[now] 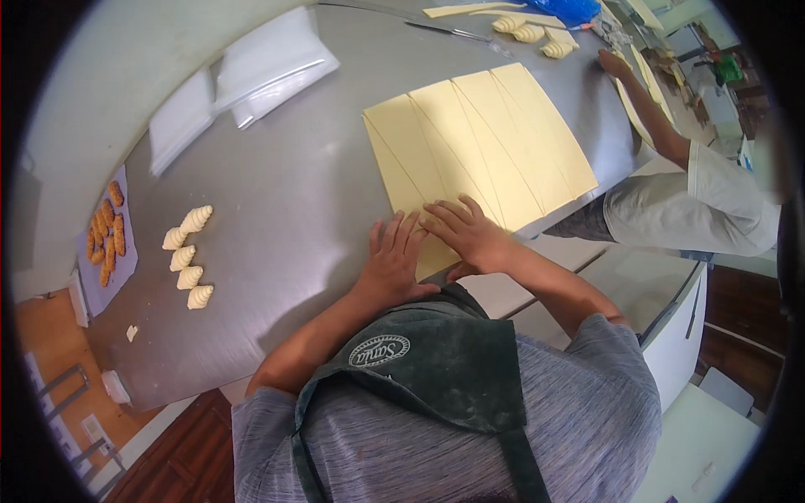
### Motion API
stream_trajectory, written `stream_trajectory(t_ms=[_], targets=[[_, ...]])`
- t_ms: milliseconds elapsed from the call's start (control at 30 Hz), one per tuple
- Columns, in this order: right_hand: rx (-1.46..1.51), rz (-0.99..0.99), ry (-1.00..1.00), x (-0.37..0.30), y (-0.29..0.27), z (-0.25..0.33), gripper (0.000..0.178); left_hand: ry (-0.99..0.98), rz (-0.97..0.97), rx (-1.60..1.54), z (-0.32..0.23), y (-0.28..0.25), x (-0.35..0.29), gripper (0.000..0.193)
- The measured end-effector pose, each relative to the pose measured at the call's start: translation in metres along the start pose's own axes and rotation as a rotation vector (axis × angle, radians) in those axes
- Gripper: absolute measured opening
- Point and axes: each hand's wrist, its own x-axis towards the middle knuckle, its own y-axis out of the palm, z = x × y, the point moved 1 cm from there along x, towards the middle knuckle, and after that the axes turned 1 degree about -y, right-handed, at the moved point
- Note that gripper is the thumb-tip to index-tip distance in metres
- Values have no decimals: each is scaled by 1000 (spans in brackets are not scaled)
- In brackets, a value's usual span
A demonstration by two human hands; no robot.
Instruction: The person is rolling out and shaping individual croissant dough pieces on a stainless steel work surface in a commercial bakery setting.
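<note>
A pale yellow sheet of dough (495,142), cut into long triangles, lies on the steel table in front of me. Over its near left corner, by the table edge, my left hand (391,261) and my right hand (476,239) rest palms down, fingertips close together. Both have their fingers stretched out and slightly spread, grasping nothing that I can see. Between and under them shows a piece of dough (433,255), partly hidden by the hands. To the left, several rolled raw croissants (186,258) stand in a short zigzag row.
Browned pastries (107,235) lie on paper at the far left, with a dough scrap (132,333) nearer. White plastic packs (272,63) lie at the back left. A knife (449,32) and more croissants (528,33) lie at the far side. A co-worker's arm (650,109) reaches in from the right.
</note>
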Motion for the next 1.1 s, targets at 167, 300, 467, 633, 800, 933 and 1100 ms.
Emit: stream_trajectory(t_ms=[167,300,467,633,800,933,1100], targets=[[-15,-64,-3,-12,20,-18,107,-43,49,97,-7,12,6,87],[-17,-265,-142,-16,34,-28,83,84,-1,198,-3,22,-2,79],[-10,-408,-224,-17,38,-31,63,105,-49,132,-8,26,-5,57],[38,-325,-169,-19,27,-19,54,104,-125,155,-8,22,-6,31],[45,-342,-204,-15,27,-17,37,4,-82,31,-6,10,0,26],[461,-290,-136,5,19,-29,22,-266,-160,-367,-21,-20,15,25],[486,-310,-67,43,-46,-25,24,-430,-257,-406,-12,-65,29,22]])
